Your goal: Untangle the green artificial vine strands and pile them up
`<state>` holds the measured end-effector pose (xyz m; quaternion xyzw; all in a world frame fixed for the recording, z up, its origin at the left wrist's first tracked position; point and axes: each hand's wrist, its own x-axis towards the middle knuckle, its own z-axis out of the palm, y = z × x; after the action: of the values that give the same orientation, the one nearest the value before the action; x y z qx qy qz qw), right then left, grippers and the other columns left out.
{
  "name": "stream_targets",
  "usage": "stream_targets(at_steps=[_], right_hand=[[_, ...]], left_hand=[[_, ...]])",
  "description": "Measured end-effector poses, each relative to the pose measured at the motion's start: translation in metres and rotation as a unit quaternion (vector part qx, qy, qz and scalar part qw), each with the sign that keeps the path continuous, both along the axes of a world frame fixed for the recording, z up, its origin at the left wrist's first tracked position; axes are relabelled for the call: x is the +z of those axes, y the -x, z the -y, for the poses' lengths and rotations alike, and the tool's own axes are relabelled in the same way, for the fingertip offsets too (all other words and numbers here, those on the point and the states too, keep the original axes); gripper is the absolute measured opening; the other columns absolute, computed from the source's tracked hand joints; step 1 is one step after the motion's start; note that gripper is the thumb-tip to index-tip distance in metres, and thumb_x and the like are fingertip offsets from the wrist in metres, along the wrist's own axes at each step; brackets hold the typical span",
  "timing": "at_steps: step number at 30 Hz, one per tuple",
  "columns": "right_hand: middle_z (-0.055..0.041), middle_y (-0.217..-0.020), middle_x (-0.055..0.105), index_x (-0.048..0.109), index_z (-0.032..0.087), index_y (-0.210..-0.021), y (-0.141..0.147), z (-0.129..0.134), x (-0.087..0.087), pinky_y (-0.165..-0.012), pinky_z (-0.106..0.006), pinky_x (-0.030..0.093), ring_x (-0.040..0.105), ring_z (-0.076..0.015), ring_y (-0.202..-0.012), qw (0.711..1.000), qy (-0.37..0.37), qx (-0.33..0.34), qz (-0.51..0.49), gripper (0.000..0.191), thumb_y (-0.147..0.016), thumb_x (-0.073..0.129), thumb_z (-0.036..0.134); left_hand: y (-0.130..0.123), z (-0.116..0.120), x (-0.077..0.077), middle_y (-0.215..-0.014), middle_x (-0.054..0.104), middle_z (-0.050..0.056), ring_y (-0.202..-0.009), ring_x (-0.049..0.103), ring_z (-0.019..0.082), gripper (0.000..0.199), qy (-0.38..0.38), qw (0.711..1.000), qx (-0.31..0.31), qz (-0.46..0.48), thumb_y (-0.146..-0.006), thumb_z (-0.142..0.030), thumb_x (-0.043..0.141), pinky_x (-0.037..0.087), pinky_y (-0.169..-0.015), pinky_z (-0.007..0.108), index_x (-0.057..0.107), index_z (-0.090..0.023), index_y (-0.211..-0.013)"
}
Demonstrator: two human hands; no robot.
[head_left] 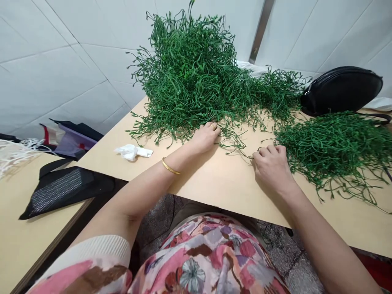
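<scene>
A big tangled heap of green artificial plant stems (190, 73), thin with small budded tips, stands on the table. My left hand (206, 138), wearing a ring and a gold bangle, is at the heap's front edge with its fingers curled onto some stems. To its right, my right hand (271, 166) is closed near the tabletop, its fingertips at the end of a few loose stems (234, 141) that stretch between the hands. The exact pinch is hidden under the fingers. Just beyond my right hand lies a second, lower pile of the same stems (333, 143).
A black bag (343, 90) sits behind the right pile. Crumpled white tissue (130, 152) lies left on the wooden table (214, 183). A black mesh pouch (61, 190) rests on the neighbouring surface at left. A white panelled wall (92, 24) closes off the back.
</scene>
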<state>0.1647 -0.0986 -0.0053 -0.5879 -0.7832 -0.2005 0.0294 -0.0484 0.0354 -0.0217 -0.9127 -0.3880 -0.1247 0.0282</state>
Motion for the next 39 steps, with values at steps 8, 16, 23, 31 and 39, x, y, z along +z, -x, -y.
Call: stream_targets(at_steps=[8, 16, 23, 31, 39], right_hand=[[-0.0136, -0.081, 0.062, 0.064, 0.015, -0.08, 0.008, 0.007, -0.005, -0.082, -0.04, 0.023, 0.045, -0.0258, -0.084, 0.999, 0.044, 0.01, -0.009, 0.022, -0.083, 0.043, 0.014], [-0.0113, -0.092, 0.058, 0.057, 0.015, -0.11, -0.005, 0.019, -0.016, -0.073, -0.033, 0.028, 0.045, -0.023, -0.083, 0.996, 0.067, 0.014, -0.057, 0.029, -0.087, 0.04, 0.016], [-0.0102, -0.09, 0.056, 0.042, 0.019, -0.135, -0.041, 0.01, -0.02, -0.063, -0.031, 0.028, 0.043, -0.0215, -0.075, 0.997, 0.049, -0.044, -0.029, 0.048, -0.087, 0.038, 0.013], [-0.01, -0.092, 0.056, 0.059, 0.018, -0.087, -0.031, 0.006, -0.003, -0.06, -0.029, 0.029, 0.045, -0.0201, -0.081, 0.991, 0.107, -0.074, -0.04, 0.019, -0.089, 0.039, 0.019], [-0.0088, -0.091, 0.063, 0.065, 0.018, -0.082, -0.005, -0.012, 0.017, -0.065, -0.03, 0.041, 0.056, -0.0195, -0.084, 0.922, 0.071, -0.051, -0.377, 0.025, -0.087, 0.042, 0.027]], left_hand=[[0.007, 0.057, 0.022, -0.102, 0.06, 0.012, -0.097, 0.048, 0.022, 0.026, 0.005, 0.993, -0.025, 0.114, -0.089, -0.022, 0.037, 0.041, -0.085, 0.036, 0.061, -0.014, -0.097], [-0.035, 0.069, 0.004, -0.087, 0.061, 0.01, -0.089, 0.049, 0.022, 0.019, 0.089, 0.989, -0.065, 0.095, -0.086, -0.027, 0.046, 0.04, -0.085, 0.037, 0.061, -0.015, -0.081], [-0.035, 0.045, -0.003, -0.061, 0.05, -0.002, -0.062, 0.047, 0.011, 0.012, 0.294, 0.865, -0.002, 0.406, -0.071, -0.007, 0.052, 0.037, -0.061, 0.024, 0.049, -0.016, -0.063], [-0.035, 0.025, 0.025, -0.059, 0.059, -0.001, -0.056, 0.059, 0.01, 0.019, 0.478, 0.564, 0.122, 0.662, -0.065, -0.009, 0.066, 0.042, -0.058, 0.022, 0.047, -0.015, -0.066], [-0.057, 0.017, 0.022, -0.073, 0.061, -0.001, -0.079, 0.064, 0.013, 0.021, 0.453, 0.574, 0.008, 0.682, -0.059, -0.012, 0.069, 0.044, -0.07, 0.024, 0.049, -0.014, -0.064]])
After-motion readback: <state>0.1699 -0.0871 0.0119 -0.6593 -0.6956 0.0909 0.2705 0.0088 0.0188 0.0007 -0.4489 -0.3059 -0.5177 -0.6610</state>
